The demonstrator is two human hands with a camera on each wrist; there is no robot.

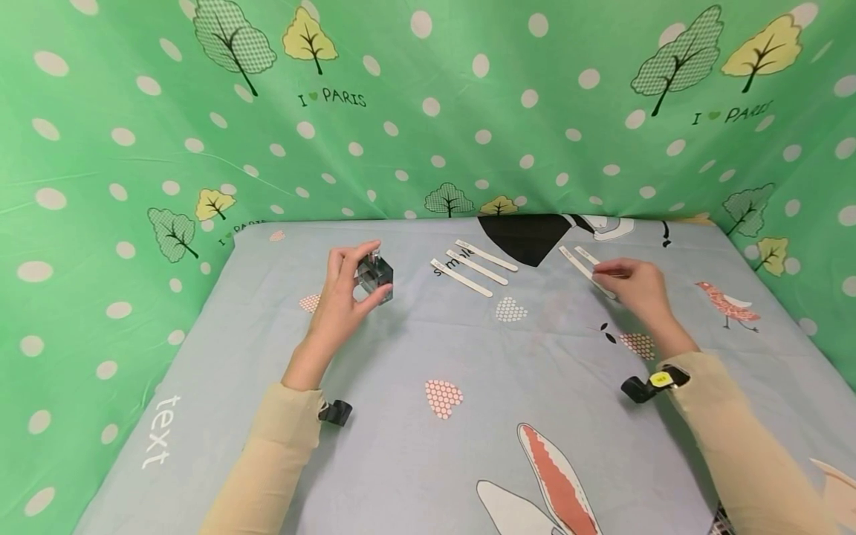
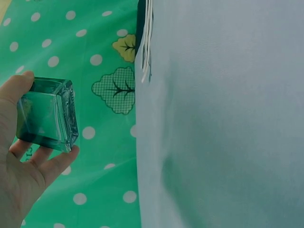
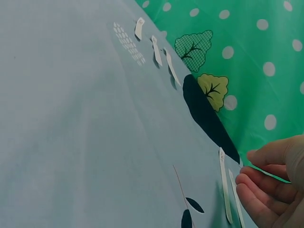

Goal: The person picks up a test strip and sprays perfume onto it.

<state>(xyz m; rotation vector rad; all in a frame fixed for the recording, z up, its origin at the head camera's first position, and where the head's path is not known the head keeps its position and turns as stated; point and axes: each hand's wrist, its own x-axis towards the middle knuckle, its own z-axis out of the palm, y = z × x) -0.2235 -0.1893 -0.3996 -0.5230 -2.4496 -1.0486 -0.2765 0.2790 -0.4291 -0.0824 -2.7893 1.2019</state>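
Note:
My left hand [image 1: 337,297] grips a faceted, dark-tinted glass bottle [image 1: 376,279] above the cloth, thumb on one side and fingers on the other. In the left wrist view the bottle [image 2: 47,114] looks square, thick-walled and clear green. My right hand [image 1: 635,290] hovers over two narrow white paper strips [image 1: 568,257] at the back right, partly covering one. In the right wrist view its fingers [image 3: 256,178] curve loosely, a gap showing below the thumb. Both strips [image 3: 224,190] lie beside the fingertips; nothing held is visible. Several small printed marks sit at the strips' ends.
Three more white strips [image 1: 471,267] lie side by side, slanted, left of a black printed shape [image 1: 528,236]. A pale blue cloth [image 1: 374,453] with printed hearts and a bird covers the table. Behind it hangs a green dotted curtain [image 1: 401,82].

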